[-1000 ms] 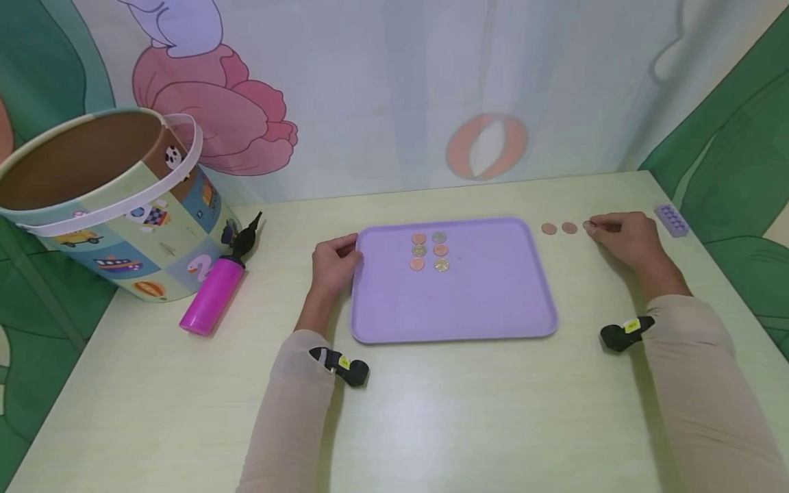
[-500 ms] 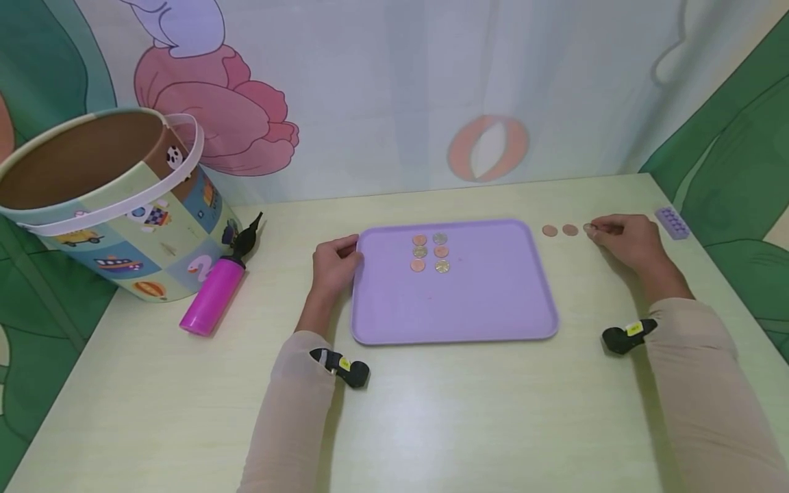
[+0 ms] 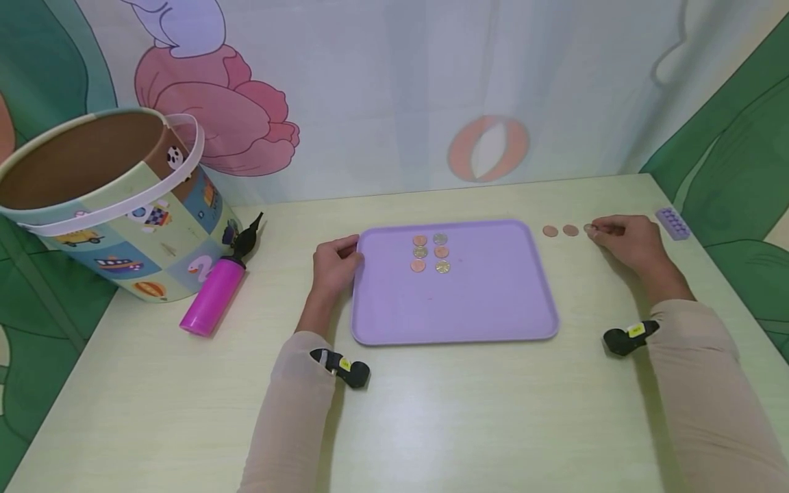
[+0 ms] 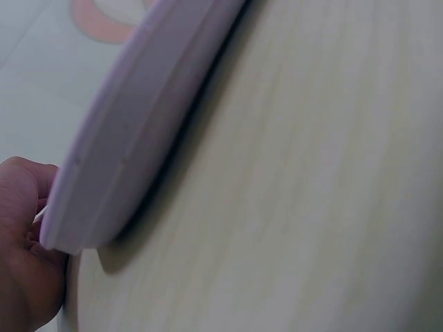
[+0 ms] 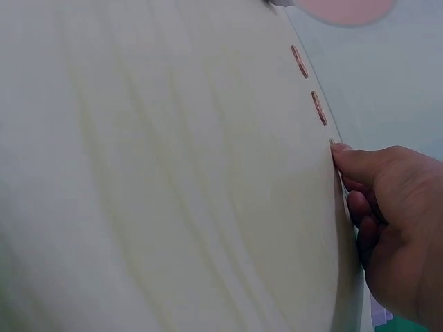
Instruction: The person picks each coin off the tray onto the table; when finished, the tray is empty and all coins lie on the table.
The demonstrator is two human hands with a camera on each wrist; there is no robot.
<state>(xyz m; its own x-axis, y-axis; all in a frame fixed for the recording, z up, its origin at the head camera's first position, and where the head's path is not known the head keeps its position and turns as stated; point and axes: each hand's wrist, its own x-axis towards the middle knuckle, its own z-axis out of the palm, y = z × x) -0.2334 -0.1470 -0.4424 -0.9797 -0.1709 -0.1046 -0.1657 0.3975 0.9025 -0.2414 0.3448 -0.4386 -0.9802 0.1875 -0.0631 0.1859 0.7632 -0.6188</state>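
A purple rectangular tray (image 3: 493,301) lies flat on the table, several copper and silver coins (image 3: 418,266) in two columns on it. My left hand (image 3: 333,267) grips its left rim; in the left wrist view, fingers curl at the corner of the tray (image 4: 124,131). Right of the tray, two copper coins (image 3: 550,231) lie in a row on the table. At the row's right end, my right hand (image 3: 629,239) pinches a silvery coin (image 3: 587,227) between thumb and fingertips, close over the tabletop. The right wrist view shows that coin (image 5: 332,142) almost edge-on, mostly hidden by the thumb.
A small purple studded block (image 3: 672,223) lies at the table's right edge, beyond my right hand. At the left stand a large patterned bucket (image 3: 135,233) and, leaning against it, a pink hand pump (image 3: 214,296). A printed curtain (image 3: 370,96) hangs behind the table (image 3: 431,418).
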